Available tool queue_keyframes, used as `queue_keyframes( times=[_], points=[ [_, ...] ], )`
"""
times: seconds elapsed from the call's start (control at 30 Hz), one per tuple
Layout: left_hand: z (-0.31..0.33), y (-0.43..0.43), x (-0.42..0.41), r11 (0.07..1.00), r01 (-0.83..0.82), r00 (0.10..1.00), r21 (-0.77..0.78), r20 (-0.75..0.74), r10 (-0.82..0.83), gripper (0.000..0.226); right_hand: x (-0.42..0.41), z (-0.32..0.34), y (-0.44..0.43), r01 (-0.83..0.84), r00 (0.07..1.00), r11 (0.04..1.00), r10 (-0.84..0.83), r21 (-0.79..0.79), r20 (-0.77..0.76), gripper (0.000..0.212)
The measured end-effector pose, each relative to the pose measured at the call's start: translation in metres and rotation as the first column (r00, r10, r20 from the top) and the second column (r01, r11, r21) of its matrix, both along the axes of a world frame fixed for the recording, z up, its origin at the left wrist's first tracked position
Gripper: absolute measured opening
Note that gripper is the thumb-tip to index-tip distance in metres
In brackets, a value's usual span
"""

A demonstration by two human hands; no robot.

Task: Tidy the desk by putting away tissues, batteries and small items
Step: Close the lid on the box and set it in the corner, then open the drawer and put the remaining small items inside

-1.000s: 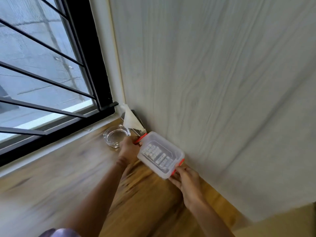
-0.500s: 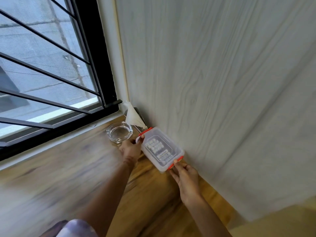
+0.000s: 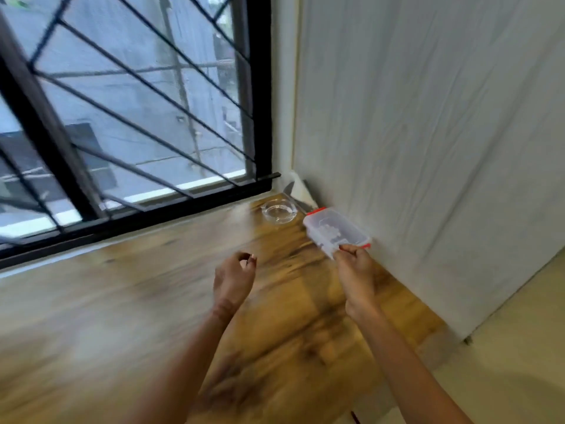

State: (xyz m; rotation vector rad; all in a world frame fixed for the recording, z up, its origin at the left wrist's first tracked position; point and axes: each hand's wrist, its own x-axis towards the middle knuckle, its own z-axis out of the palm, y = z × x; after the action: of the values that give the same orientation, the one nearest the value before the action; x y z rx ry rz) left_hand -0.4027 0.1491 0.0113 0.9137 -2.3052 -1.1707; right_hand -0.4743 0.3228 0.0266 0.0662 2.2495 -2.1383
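**Clear plastic box by the wall, pinched at its near end**

It sits at the far right of the wooden desk. Its long axis runs from the right hand away toward the corner, where a glass ashtray stands. The right hand's fingers pinch the near red latch. The left hand hovers apart, loosely curled and holding nothing. The contents are blurred.
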Motion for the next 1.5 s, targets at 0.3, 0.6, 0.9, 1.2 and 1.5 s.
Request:
queue_keyframes(
  times=[0.3,0.6,0.9,1.2,1.5],
  points=[
    [-0.006,-0.046,0.259,0.959,-0.223,0.972,-0.172,0.031,0.232,0.025,0.207,0.0,-0.085,-0.356,0.932,0.934,0.357,0.023,-0.068,0.006],
    [-0.037,-0.065,0.49,0.774,-0.633,0.774,0.008,-0.007,0.633,0.019,0.409,-0.016,-0.129,-0.823,0.543,0.564,0.818,-0.075,0.189,0.014],
    [-0.087,-0.07,0.619,0.389,-0.845,0.453,0.366,0.105,0.885,0.028,0.553,-0.09,-0.18,-0.592,0.005,0.577,0.701,-0.563,0.713,0.027],
    [-0.143,-0.112,0.664,0.026,-0.354,0.445,0.935,0.144,0.884,0.061,0.618,-0.175,-0.224,-0.088,0.086,0.876,0.481,-0.474,0.873,0.082],
    [-0.183,-0.144,0.672,-0.113,-0.101,0.397,0.988,0.145,0.906,0.101,0.602,-0.225,-0.243,0.221,0.241,0.841,0.444,-0.495,0.863,0.087]
  ],
)
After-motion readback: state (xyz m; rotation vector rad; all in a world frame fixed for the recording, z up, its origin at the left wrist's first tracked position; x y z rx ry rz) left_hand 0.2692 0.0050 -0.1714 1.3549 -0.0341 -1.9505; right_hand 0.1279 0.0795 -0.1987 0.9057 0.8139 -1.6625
